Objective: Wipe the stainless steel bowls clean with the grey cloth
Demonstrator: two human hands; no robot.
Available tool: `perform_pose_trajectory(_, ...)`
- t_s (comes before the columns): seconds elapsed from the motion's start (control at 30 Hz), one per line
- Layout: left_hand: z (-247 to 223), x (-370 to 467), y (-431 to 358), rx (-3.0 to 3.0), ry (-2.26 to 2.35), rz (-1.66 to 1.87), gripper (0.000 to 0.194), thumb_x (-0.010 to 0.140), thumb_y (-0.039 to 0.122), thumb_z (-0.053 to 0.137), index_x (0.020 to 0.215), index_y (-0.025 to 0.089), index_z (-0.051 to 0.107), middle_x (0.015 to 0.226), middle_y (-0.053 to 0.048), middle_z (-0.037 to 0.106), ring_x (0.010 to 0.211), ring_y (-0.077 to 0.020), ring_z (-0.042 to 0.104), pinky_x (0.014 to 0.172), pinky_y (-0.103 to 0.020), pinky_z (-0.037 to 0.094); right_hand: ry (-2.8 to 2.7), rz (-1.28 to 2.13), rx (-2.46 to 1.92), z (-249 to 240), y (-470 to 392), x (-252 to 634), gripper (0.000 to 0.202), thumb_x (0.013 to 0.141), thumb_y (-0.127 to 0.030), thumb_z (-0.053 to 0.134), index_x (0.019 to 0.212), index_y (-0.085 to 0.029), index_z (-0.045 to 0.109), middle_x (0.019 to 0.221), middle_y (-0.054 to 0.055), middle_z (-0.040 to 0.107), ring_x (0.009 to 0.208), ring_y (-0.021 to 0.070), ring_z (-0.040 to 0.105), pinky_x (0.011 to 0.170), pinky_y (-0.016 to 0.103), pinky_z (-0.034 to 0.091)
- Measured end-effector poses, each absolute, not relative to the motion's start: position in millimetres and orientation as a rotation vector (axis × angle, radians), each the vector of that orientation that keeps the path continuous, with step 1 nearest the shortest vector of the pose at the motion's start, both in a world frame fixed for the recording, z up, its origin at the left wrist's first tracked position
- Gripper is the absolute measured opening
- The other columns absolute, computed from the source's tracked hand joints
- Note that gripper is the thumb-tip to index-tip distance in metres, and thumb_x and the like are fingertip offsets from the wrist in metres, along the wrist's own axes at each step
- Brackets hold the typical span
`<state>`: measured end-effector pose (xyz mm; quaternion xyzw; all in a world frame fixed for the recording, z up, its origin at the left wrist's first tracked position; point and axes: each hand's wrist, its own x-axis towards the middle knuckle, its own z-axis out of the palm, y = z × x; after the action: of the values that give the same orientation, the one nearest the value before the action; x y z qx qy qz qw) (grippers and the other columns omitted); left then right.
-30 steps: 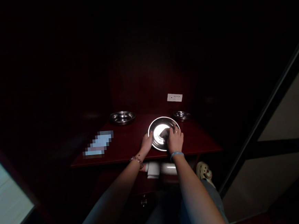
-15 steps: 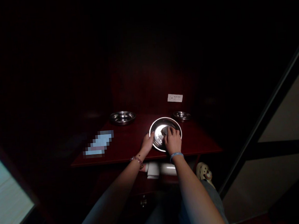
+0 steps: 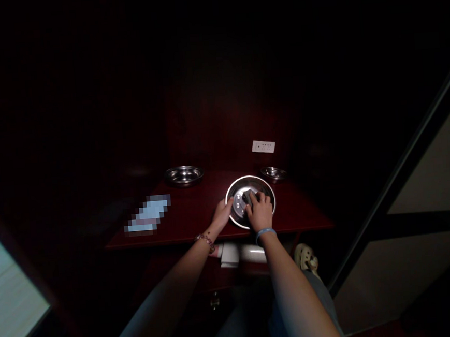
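A round stainless steel bowl (image 3: 240, 218) is tilted toward me above the front part of the dark red desk. My left hand (image 3: 221, 214) grips its left rim, thumb over the edge. Inside the bowl, my right hand (image 3: 260, 211) presses a small grey pad (image 3: 247, 197) against the metal; the fingers hide part of it, and whether it is cloth or sponge I cannot tell. Bright reflections and pale spots show on the bowl's inner floor.
The dark red desk (image 3: 197, 217) carries a wide steel dish (image 3: 184, 177) at back left and a smaller steel bowl (image 3: 274, 174) at back right. A blurred-out pale blue flat item (image 3: 148, 214) lies left. A white roll (image 3: 251, 253) sits below the desktop; a wall socket (image 3: 263, 147) is behind.
My right hand has shifted slightly within the bowl, and more of the grey pad shows. The bowl has moved a little to the right; my left hand keeps its grip.
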<state>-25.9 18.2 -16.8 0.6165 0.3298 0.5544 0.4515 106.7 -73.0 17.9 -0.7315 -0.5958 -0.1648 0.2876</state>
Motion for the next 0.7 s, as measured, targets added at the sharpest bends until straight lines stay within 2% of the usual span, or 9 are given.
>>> perform_pose_trajectory(0.7, -12.2, -26.8, 14.9, 1.543, 0.885, 1.373, 0.045, 0.079, 0.055, 0.057, 0.089, 0.013, 0.07, 0.085, -0.01, 0.074, 0.078, -0.0225, 0.066, 0.075, -0.032, 0.05, -1.802, -0.308, -1.878, 25.5, -78.5, 101.0, 0.049, 0.094, -0.037, 0.057, 0.142, -0.032, 0.057, 0.141, 0.01, 0.052, 0.121, 0.0294, 0.044, 0.099, 0.039, 0.04)
